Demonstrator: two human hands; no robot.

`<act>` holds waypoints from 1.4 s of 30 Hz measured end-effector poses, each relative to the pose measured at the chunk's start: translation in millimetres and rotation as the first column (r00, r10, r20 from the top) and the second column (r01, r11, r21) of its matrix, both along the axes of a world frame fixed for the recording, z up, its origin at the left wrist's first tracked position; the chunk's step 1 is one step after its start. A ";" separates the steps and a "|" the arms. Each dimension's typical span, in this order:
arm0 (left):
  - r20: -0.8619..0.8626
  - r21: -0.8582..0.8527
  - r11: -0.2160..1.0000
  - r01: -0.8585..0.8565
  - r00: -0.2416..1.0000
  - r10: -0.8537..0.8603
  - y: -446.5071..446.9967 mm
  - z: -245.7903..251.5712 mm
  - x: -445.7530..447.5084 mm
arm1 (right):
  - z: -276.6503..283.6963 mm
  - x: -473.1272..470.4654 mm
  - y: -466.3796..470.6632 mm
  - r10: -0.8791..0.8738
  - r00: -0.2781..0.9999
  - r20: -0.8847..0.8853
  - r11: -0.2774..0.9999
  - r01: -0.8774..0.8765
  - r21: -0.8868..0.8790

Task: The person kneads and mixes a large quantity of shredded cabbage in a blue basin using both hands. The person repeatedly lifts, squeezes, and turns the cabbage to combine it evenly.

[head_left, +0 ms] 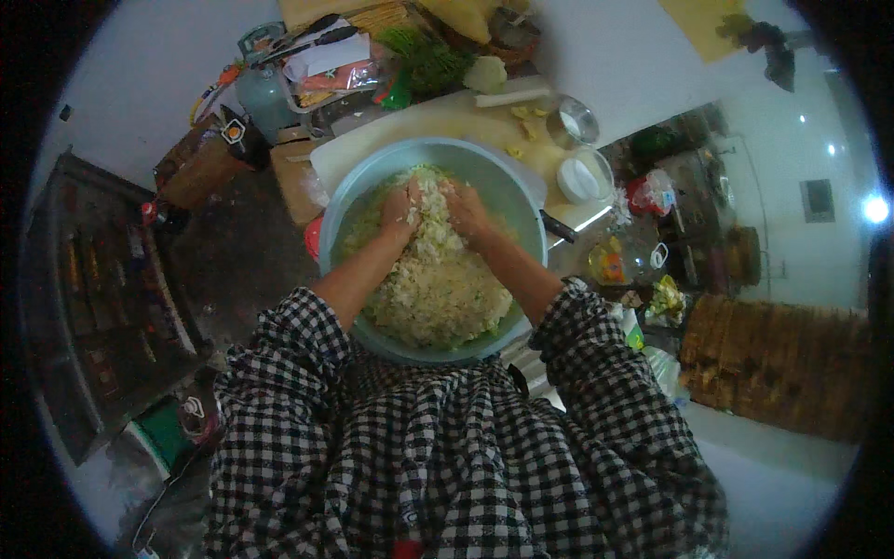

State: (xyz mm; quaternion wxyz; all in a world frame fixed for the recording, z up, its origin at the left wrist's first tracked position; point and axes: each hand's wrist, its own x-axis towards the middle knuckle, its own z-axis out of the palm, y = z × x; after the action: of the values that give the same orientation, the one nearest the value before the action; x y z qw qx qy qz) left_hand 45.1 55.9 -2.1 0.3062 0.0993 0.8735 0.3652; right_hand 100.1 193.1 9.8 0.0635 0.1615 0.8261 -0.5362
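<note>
A large pale-blue basin (447,148) stands right in front of my body. It holds a heap of finely chopped cabbage mixture (443,300), pale with green bits. Both hands are inside the basin, towards its far side. My left hand (399,209) curls around the left of a raised ridge of cabbage, its fingers partly buried. Opposite it, my right hand (466,209) presses in from the right, fingertips also partly hidden. Loose shreds lie between the two hands and cling to them.
Behind the basin lies a pale cutting board (356,157) with scraps. A dark knife handle (559,227) juts out at the basin's right, near a metal bowl (574,121) and a white bowl (585,176). An oil bottle (611,262) stands farther right; a gas cylinder (264,101) is back left.
</note>
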 end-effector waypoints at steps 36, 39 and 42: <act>-0.047 -0.177 0.981 0.081 0.995 -0.090 -30.5 18.3 -10.4 | 24.9 50.7 74.4 0.045 0.986 0.158 0.990 -0.023 -0.136; -0.017 -0.090 0.994 0.061 0.998 -0.063 -22.3 13.0 -15.5 | 9.3 37.1 68.2 -0.058 0.927 0.371 0.902 0.208 -0.379; 0.006 -0.024 0.999 0.038 0.999 -0.038 -19.5 12.8 -17.0 | 7.3 20.4 53.2 0.045 0.947 0.317 0.789 0.161 -0.594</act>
State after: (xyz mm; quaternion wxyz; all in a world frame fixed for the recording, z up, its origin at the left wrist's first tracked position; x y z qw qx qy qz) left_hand 28.1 36.4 10.7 0.3168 0.1110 0.8750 0.3489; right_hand 120.5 246.3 17.1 0.2264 0.2408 0.5814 -0.7434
